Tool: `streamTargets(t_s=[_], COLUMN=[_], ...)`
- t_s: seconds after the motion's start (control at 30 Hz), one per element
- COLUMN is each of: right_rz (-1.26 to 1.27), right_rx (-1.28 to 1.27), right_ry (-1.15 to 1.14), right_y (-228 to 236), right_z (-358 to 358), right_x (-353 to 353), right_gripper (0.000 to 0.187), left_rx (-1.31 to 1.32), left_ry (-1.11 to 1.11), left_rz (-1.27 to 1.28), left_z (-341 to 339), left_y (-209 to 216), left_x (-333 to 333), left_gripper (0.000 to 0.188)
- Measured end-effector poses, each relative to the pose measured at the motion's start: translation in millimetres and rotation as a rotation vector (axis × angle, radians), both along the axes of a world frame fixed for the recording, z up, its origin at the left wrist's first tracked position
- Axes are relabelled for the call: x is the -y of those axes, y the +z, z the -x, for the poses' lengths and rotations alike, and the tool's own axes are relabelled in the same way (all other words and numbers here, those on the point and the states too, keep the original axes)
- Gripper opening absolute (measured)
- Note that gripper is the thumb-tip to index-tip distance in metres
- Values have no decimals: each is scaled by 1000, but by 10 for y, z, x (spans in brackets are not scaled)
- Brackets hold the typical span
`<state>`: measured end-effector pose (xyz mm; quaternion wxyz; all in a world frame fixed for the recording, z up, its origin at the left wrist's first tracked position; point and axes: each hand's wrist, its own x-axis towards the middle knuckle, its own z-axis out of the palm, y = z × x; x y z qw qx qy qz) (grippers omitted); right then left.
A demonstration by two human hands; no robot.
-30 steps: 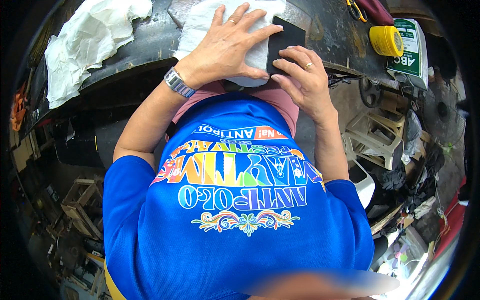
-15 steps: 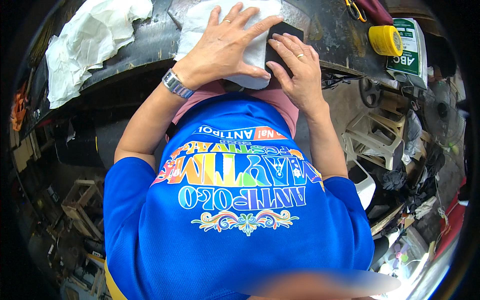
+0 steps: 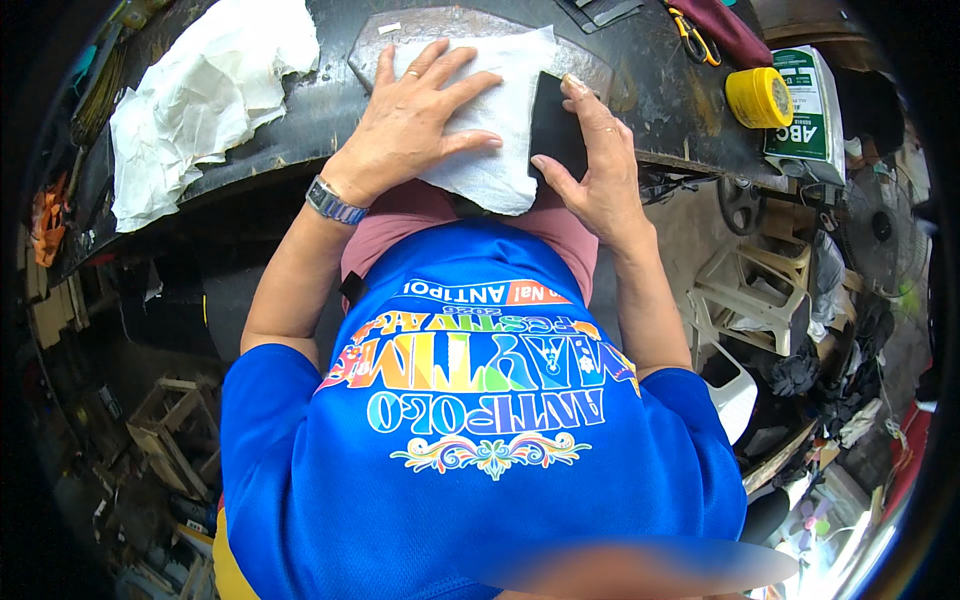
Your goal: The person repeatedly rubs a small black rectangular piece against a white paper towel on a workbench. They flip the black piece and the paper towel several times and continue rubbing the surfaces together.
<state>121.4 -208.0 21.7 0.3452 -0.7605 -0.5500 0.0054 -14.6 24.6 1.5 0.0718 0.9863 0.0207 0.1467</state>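
A white cloth-like sheet (image 3: 490, 110) lies over a dark slab with angled corners (image 3: 575, 55) at the workbench's near edge. My left hand (image 3: 415, 120) rests on the sheet, palm down with fingers spread. Along the sheet's right side lies a flat black rectangular piece (image 3: 556, 125). My right hand (image 3: 605, 165) grips this piece by its right edge, thumb on its near part and fingers at its far right corner. The fingers' undersides are hidden. The near end of the sheet hangs over the bench edge toward my lap.
Crumpled white sheets (image 3: 205, 95) lie at the left of the dark workbench (image 3: 660, 110). Scissors with orange-and-black handles (image 3: 695, 40), a yellow tub (image 3: 758, 98) and a green-and-white can (image 3: 808, 115) are at the right. Black strips (image 3: 600, 12) lie at the far edge. A plastic stool (image 3: 750, 290) stands below right.
My left hand has shifted left, away from the black piece, and its thumb and forefinger no longer reach that edge. My right hand keeps hold of the piece. The view has shifted slightly.
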Motion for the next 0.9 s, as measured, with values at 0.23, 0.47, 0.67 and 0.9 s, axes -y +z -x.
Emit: streamTargets(t_s=[0.23,0.47,0.67,0.9], right_rz=[224,307,19,-478], right_rx=[203,141,-170,-484], right_ry=[108,111,58,31], right_y=[15,-23,49,127], right_z=[-153,-450,-528,-523], right_x=[-53,-153,-212,-418], right_gripper=[86,99,94,81], left_rx=[-2,-115,33,16], left_ry=[22,70,131,-209], left_rz=[14,-86,-49,69], left_z=[20,-49,-121,89], left_y=[-63,-93,-15,214], left_x=[-137,-359,-476,293], left_gripper=[71,78,70,74])
